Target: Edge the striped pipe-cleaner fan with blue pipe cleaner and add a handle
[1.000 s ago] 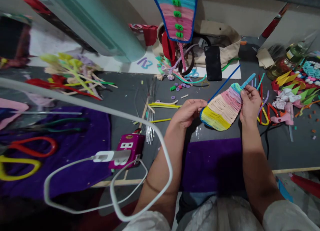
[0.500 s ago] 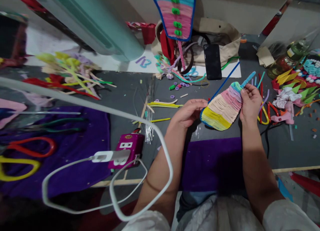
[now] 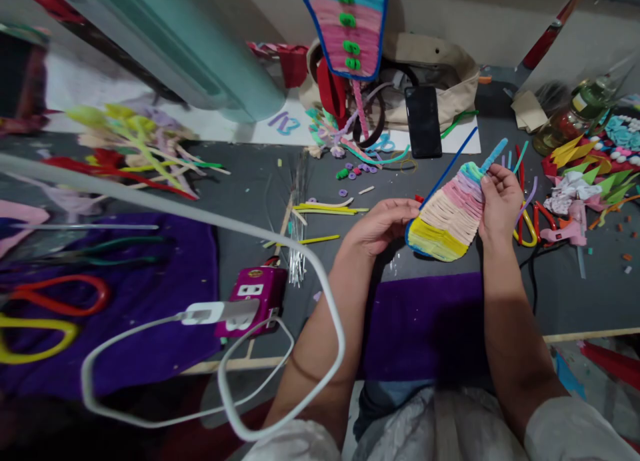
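Note:
A striped pipe-cleaner piece [image 3: 453,214] is held up between my two hands, with bands of yellow, cream, pink, lilac and turquoise. Along its lower left edge runs a dark blue pipe cleaner [image 3: 449,168], whose loose end sticks up to the upper right. My left hand [image 3: 385,224] pinches that blue pipe cleaner at the left edge, fingers closed. The narrow end, by its light blue stem [image 3: 495,154], is gripped in my right hand [image 3: 500,198], thumb on top. Beneath lies a purple cloth [image 3: 425,328].
A white cable [image 3: 280,241] loops across the near left from a purple power socket [image 3: 255,294]. Scissors [image 3: 60,301] and pliers [image 3: 115,251] lie further left. A phone [image 3: 423,121] leans at the back; a pink glue gun [image 3: 570,228] sits right, near a glass bottle [image 3: 570,114].
The striped piece has shifted very slightly to the right at its yellow end, and my left hand has moved along with it. My right hand keeps its grip.

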### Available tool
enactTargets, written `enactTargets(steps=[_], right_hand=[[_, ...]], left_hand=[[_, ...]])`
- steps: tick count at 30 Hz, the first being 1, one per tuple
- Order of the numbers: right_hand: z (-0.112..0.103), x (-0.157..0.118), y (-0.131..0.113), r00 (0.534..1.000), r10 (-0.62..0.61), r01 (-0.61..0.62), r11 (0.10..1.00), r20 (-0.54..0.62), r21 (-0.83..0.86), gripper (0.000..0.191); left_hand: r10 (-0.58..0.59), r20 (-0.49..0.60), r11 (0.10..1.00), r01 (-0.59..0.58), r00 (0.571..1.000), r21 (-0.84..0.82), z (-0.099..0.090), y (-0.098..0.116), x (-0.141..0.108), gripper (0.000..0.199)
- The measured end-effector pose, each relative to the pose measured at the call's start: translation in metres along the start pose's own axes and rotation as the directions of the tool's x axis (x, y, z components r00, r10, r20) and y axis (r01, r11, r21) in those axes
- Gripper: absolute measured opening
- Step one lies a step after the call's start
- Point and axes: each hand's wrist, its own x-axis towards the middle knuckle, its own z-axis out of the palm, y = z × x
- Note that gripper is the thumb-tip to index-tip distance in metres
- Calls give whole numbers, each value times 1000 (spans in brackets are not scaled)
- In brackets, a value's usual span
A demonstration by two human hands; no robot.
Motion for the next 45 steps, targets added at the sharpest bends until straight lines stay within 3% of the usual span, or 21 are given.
enactTargets(steps=[10,14,19,22,25,28,32,34,38,40,43,45], right_hand=[[-1,2,6,999,44,-42,996,17,-75,23],[-4,2,14,999,-2,14,974,52,-225,18],[-3,-7,8,973,-150,224,789,175,-572,27],[3,-15,-3,936,-216,346,712,278,-610,29],[11,-23,-11,913,-183,371,742,364,-558,23],[17,-27,-12,912,-152,344,789,381,-509,19],[19,-29,-15,947,-81,222,864,310,-452,13],[17,-29,-20,968,-64,171,876,243,-450,18],[11,-26,-30,985,-142,173,868,100,-465,39],[9,-23,-30,982,-172,190,876,82,-442,34],[8,-19,-25,971,-198,235,877,131,-419,15],[10,-18,-23,958,-187,265,869,219,-418,14]], left_hand=[[-27,22,999,28,999,-36,0,-7,5,27],[-58,-17,998,58,998,-14,-4,-11,11,29],[-79,-48,997,79,996,9,-5,-14,15,32],[-93,-55,996,93,994,5,-2,-12,14,31],[-98,-59,995,98,994,9,-1,-11,13,31],[-86,-65,996,88,994,23,-1,-12,13,31],[-66,-83,998,68,994,20,-4,-15,16,30],[-55,-115,998,57,992,9,-5,-14,16,29],[-34,-149,999,35,988,-1,-3,-11,15,26],[-33,-141,999,32,989,-10,0,-10,15,26],[-46,-125,999,44,991,-17,3,-11,16,28],[-46,-112,999,45,993,-12,5,-12,16,27]])
